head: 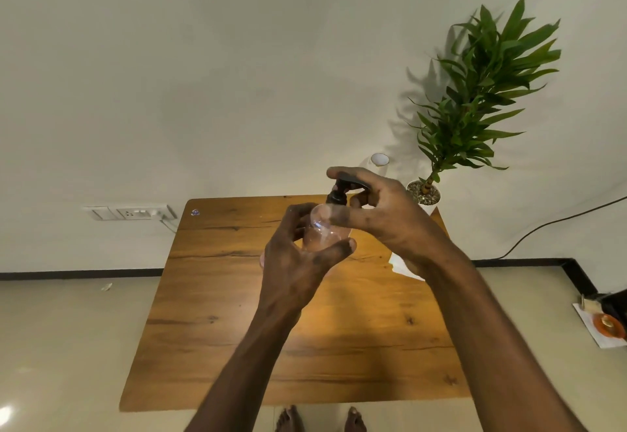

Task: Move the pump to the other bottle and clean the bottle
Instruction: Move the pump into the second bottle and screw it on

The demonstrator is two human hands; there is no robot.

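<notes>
A clear plastic bottle (322,228) is held above the middle of the wooden table (237,295). My left hand (295,262) wraps around its body from below and the left. A black pump (337,194) sits on the bottle's neck, and my right hand (376,207) grips the pump head from above and the right. A second clear bottle (379,160) with an open white neck stands at the table's far edge, mostly hidden behind my right hand. A white cloth (403,267) lies on the table's right side, partly covered by my right forearm.
A potted green plant (475,92) stands at the table's far right corner. A wall socket (132,212) is on the left and a black cable (559,221) runs along the right wall. An orange item on paper (607,324) lies on the floor at right.
</notes>
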